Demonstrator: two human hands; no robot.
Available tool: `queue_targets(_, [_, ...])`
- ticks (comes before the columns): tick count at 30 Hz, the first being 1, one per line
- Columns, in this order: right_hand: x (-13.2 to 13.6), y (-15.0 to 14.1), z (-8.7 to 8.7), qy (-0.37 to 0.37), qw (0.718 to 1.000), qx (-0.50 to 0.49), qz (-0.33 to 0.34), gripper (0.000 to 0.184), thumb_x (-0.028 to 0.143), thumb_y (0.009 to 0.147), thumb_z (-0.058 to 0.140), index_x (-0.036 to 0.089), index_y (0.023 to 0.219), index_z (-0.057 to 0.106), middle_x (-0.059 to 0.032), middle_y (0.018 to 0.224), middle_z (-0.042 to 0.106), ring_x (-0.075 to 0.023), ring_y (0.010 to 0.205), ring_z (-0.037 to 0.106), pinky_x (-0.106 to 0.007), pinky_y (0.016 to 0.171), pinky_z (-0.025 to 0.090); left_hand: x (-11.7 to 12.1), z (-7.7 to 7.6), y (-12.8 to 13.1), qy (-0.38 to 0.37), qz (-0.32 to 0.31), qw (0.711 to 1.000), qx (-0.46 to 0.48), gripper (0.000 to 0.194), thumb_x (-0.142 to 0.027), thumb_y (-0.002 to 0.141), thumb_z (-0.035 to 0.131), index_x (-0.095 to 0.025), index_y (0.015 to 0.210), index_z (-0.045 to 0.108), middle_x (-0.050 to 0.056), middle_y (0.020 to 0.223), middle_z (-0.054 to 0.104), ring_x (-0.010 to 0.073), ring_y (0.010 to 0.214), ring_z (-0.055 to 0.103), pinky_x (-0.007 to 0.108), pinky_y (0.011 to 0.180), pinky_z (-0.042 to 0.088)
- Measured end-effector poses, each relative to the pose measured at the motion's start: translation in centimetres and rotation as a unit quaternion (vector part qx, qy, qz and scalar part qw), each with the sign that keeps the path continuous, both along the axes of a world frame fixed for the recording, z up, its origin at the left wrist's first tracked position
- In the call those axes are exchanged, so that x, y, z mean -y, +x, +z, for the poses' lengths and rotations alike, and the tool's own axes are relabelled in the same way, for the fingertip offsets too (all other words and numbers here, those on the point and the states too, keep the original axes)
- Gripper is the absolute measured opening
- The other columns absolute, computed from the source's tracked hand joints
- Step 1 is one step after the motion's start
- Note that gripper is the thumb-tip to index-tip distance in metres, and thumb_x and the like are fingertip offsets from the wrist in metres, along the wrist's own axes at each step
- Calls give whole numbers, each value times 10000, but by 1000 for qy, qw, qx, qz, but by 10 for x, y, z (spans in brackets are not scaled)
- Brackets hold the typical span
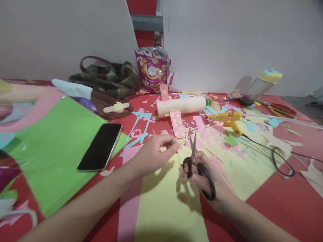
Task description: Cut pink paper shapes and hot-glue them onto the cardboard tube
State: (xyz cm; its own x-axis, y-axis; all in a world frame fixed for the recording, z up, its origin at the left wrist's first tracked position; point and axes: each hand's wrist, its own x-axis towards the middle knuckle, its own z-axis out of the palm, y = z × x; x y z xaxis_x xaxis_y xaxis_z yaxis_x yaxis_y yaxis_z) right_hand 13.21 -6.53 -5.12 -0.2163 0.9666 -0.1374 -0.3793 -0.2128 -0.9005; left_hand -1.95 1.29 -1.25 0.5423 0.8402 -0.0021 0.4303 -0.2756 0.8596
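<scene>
My right hand [212, 183] grips a small pair of scissors [193, 148] with black handles, the slightly parted blades pointing up and away from me. Just left of the blades, my left hand [157, 153] is closed in a pinch. A tiny pink paper scrap [178, 147] shows at its fingertips. Both hands are above a yellow paper sheet [161, 208] lying over a pink strip. Beyond them rests a cream paper tube [186, 106] with pink, star-dotted paper tabs [177, 125] on it.
A yellow glue gun [228, 119] with a black cord lies right. Left are a phone [101, 146] and a green sheet [58, 141]. At the back stand a purple snack bag [153, 72], a plaid bag [108, 77] and a clear cylinder [258, 89]. Paper scraps litter the red table.
</scene>
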Motion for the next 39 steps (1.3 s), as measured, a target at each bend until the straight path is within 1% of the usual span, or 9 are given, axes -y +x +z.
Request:
queue_targets(4, [4, 0, -6, -13, 996, -56, 72, 342, 374, 678, 627, 246, 820, 343, 25, 765, 456, -126, 690, 489, -258, 586, 403, -2, 5, -4, 11, 37, 999, 29, 233, -251, 786, 420, -143, 579, 427, -56, 555, 397, 49, 510, 371, 156, 505, 316])
queue_targets(6, [5, 1, -8, -21, 992, -67, 101, 346, 387, 682, 618, 249, 831, 338, 23, 771, 444, -123, 661, 488, -257, 549, 410, -1, 6, -4, 12, 36, 999, 29, 241, -248, 789, 416, -144, 572, 417, -60, 543, 379, 45, 497, 359, 153, 496, 310])
queue_targets(9, [5, 1, -9, -12, 990, -60, 127, 334, 390, 702, 601, 237, 845, 340, 24, 761, 453, -91, 585, 463, -273, 567, 417, 1, 7, -3, 20, 19, 999, 20, 239, -247, 784, 418, -143, 569, 423, -59, 535, 369, 47, 501, 360, 153, 498, 311])
queue_targets(11, [4, 1, -9, -6, 990, -55, 128, 333, 391, 706, 596, 231, 850, 341, 24, 753, 463, -81, 561, 455, -270, 567, 416, 2, 7, -3, 27, 2, 1000, 11, 232, -249, 782, 418, -142, 578, 437, -53, 545, 395, 54, 521, 381, 155, 509, 319])
queue_targets(16, [2, 0, -9, 1, 991, -61, 119, 349, 419, 690, 597, 234, 836, 340, 25, 753, 458, -93, 558, 480, -223, 482, 385, 4, 9, -3, 33, -23, 999, -20, 224, -258, 788, 397, -146, 602, 453, -44, 568, 432, 67, 557, 413, 158, 524, 327])
queue_targets(21, [3, 1, -8, -1, 992, -21, 124, 314, 422, 713, 568, 231, 817, 341, 24, 730, 480, -99, 545, 481, -246, 504, 389, 6, 9, -2, 51, -29, 997, -41, 220, -233, 787, 383, -150, 592, 444, -44, 556, 427, 69, 543, 409, 169, 524, 322])
queue_targets(27, [3, 2, -9, 7, 990, -26, 135, 337, 432, 704, 575, 228, 840, 344, 13, 755, 486, -101, 569, 491, -272, 562, 411, 7, 9, -2, 57, -41, 997, -28, 215, -223, 787, 394, -148, 592, 444, -47, 558, 444, 60, 540, 419, 165, 533, 323])
queue_targets(32, [2, 1, -14, 6, 991, -24, 129, 335, 438, 702, 571, 233, 831, 340, 22, 724, 481, -101, 552, 499, -226, 487, 387, 7, 9, -2, 57, -44, 997, -26, 218, -225, 789, 392, -147, 593, 446, -42, 564, 457, 64, 547, 428, 168, 540, 328])
queue_targets(39, [2, 1, -10, 5, 990, -45, 134, 351, 451, 691, 580, 227, 831, 348, 19, 750, 476, -94, 553, 488, -235, 513, 388, 7, 9, -2, 62, -45, 996, -40, 223, -236, 792, 374, -151, 601, 453, -36, 573, 463, 73, 552, 437, 178, 545, 334])
